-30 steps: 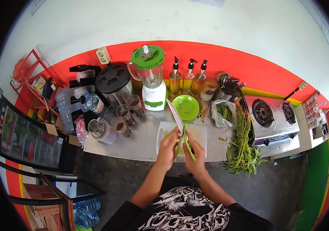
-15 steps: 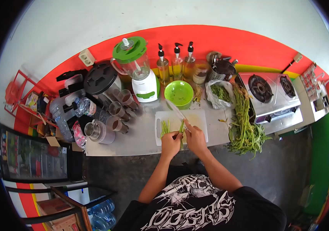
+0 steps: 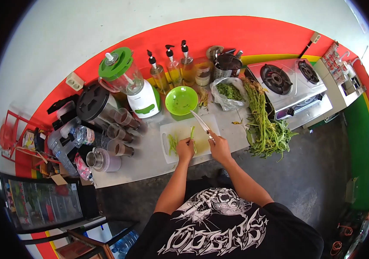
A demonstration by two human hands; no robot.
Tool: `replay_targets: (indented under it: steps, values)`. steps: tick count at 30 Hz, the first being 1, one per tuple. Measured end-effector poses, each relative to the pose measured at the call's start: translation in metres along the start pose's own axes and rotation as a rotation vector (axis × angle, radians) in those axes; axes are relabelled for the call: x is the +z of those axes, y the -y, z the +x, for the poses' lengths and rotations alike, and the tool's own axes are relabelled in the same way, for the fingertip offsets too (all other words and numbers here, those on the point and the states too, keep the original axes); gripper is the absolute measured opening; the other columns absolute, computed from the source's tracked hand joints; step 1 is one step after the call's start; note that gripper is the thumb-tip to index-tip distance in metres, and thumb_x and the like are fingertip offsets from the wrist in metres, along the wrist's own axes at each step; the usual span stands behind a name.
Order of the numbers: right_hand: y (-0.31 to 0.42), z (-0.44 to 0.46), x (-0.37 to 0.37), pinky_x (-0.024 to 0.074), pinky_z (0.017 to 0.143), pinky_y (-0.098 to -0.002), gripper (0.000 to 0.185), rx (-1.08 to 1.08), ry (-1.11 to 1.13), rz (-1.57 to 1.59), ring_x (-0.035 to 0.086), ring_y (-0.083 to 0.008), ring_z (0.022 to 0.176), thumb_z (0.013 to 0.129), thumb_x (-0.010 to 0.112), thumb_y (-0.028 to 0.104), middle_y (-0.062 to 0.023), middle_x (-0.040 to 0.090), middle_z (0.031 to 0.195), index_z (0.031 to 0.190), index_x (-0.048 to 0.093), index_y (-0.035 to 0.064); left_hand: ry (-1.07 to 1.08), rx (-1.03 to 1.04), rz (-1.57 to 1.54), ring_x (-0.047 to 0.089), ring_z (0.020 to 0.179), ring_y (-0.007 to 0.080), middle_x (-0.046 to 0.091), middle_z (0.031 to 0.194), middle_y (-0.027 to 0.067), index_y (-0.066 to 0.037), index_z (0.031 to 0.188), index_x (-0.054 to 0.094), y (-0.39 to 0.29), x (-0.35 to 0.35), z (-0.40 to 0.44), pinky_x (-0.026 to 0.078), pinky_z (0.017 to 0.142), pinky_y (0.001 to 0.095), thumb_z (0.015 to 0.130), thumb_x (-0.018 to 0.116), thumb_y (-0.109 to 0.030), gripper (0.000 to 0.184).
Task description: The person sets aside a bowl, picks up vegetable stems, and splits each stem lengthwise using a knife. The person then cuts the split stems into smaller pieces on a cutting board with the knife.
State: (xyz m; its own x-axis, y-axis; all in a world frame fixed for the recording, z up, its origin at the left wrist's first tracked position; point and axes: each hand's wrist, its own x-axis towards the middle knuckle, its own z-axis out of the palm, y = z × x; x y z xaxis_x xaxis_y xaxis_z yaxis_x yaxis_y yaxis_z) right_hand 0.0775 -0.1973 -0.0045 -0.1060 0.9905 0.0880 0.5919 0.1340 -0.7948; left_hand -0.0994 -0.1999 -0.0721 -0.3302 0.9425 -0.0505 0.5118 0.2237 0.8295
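My left hand (image 3: 186,149) is closed on a green vegetable stalk (image 3: 192,134) above the white cutting board (image 3: 163,128). My right hand (image 3: 220,147) grips a knife (image 3: 201,122) by its handle, with the blade pointing up and left toward the green bowl (image 3: 181,101). Blade and stalk are a little apart. Cut green stalk pieces (image 3: 173,144) lie on the board's left side, beside my left hand. Small green bits sit inside the bowl, just behind the board.
A long-stemmed bunch of greens (image 3: 264,121) lies right of the board, beside the gas stove (image 3: 279,84). Behind are a bag of chopped leaves (image 3: 230,93), pump bottles (image 3: 173,69) and a blender (image 3: 137,93). Dark-filled cups (image 3: 124,150) and a jar (image 3: 106,160) stand left.
The view has turned, so the counter appears tilted and shifted left. My right hand and the knife have moved away from the stalk, which stays in my left hand.
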Motion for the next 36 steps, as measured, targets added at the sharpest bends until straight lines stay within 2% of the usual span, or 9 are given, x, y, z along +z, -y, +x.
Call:
replay_targets:
  steps: [7, 10, 13, 15, 18, 22, 28, 30, 36]
  values:
    - [-0.006, -0.007, -0.011, 0.0496, 0.074, -0.0470, 0.043, 0.057, 0.015, 0.002, 0.064, -0.0431, 0.079, 0.091, 0.062, 0.010, -0.0256, 0.065, 0.084, 0.134, 0.061, 0.0097, -0.072, 0.002, 0.042, 0.069, 0.071, 0.0265, 0.072, 0.078, 0.0166, 0.003, 0.101, 0.073, -0.009, -0.002, 0.000, 0.053, 0.070, 0.0385, 0.087, 0.071, -0.012, 0.021]
    - [0.010, -0.008, -0.020, 0.0504, 0.073, -0.0484, 0.043, 0.090, 0.020, 0.062, 0.064, -0.0434, 0.081, 0.091, 0.063, 0.013, -0.0261, 0.066, 0.086, 0.133, 0.060, 0.0068, -0.069, -0.115, -0.193, 0.067, 0.071, 0.0196, 0.071, 0.080, 0.0105, 0.004, 0.103, 0.070, -0.022, -0.014, 0.003, 0.051, 0.067, 0.0345, 0.092, 0.069, -0.014, 0.021]
    - [0.026, -0.010, -0.019, 0.0506, 0.069, -0.0437, 0.041, 0.299, 0.109, 0.109, 0.066, -0.0353, 0.074, 0.091, 0.066, 0.017, -0.0215, 0.067, 0.080, 0.129, 0.060, 0.0020, 0.087, -0.317, -0.622, 0.063, 0.072, 0.0126, 0.069, 0.082, 0.0047, 0.003, 0.104, 0.066, -0.050, -0.037, -0.006, 0.050, 0.065, 0.0285, 0.096, 0.067, -0.018, 0.022]
    - [0.014, -0.009, 0.000, 0.0426, 0.054, -0.0349, 0.033, 0.279, 0.194, 0.382, 0.052, -0.0140, 0.056, 0.093, 0.068, 0.021, -0.0030, 0.057, 0.065, 0.117, 0.063, -0.0018, 0.100, -0.172, -0.621, 0.059, 0.071, 0.0080, 0.065, 0.083, 0.0014, 0.000, 0.107, 0.061, -0.069, -0.042, -0.018, 0.048, 0.064, 0.0238, 0.099, 0.064, -0.019, 0.021]
    - [0.057, -0.009, -0.024, 0.0353, 0.047, -0.0305, 0.024, 0.360, 0.406, 0.670, 0.045, -0.0077, 0.050, 0.094, 0.068, 0.020, 0.0032, 0.054, 0.062, 0.102, 0.066, -0.0022, 0.029, -0.126, -0.658, 0.058, 0.072, 0.0075, 0.065, 0.083, 0.0014, 0.000, 0.107, 0.062, -0.092, -0.049, -0.034, 0.047, 0.063, 0.0239, 0.098, 0.065, -0.018, 0.020]
    - [0.070, -0.008, -0.014, 0.0287, 0.044, -0.0261, 0.019, 0.316, 0.414, 0.719, 0.038, -0.0038, 0.048, 0.094, 0.068, 0.018, 0.0048, 0.050, 0.059, 0.098, 0.067, -0.0009, 0.087, -0.201, -0.733, 0.059, 0.073, 0.0081, 0.067, 0.086, 0.0021, 0.001, 0.104, 0.065, -0.101, -0.066, -0.043, 0.048, 0.065, 0.0250, 0.097, 0.067, -0.017, 0.019]
    - [0.100, -0.005, -0.027, 0.0318, 0.050, -0.0265, 0.024, 0.136, 0.468, 0.347, 0.039, -0.0036, 0.057, 0.095, 0.067, 0.020, 0.0042, 0.050, 0.062, 0.105, 0.068, -0.0020, 0.140, -0.129, -0.698, 0.062, 0.078, 0.0099, 0.067, 0.086, 0.0028, -0.001, 0.103, 0.064, -0.100, -0.109, -0.051, 0.049, 0.068, 0.0268, 0.098, 0.064, -0.018, 0.018]
    - [0.111, -0.009, -0.025, 0.0311, 0.051, -0.0268, 0.028, 0.098, 0.425, 0.480, 0.038, -0.0041, 0.057, 0.098, 0.063, 0.022, 0.0054, 0.045, 0.062, 0.113, 0.066, -0.0020, -0.019, -0.191, -0.905, 0.063, 0.078, 0.0109, 0.067, 0.086, 0.0037, -0.001, 0.109, 0.060, -0.109, -0.124, -0.056, 0.051, 0.068, 0.0272, 0.100, 0.061, -0.017, 0.018]
    - [0.114, -0.023, -0.019, 0.0366, 0.056, -0.0253, 0.037, -0.057, 0.529, 0.678, 0.038, -0.0070, 0.060, 0.105, 0.047, 0.020, 0.0030, 0.042, 0.065, 0.134, 0.058, -0.0017, -0.107, -0.178, -0.947, 0.067, 0.080, 0.0125, 0.069, 0.092, 0.0087, 0.004, 0.118, 0.056, -0.139, -0.161, -0.069, 0.055, 0.072, 0.0255, 0.100, 0.059, -0.010, 0.023]
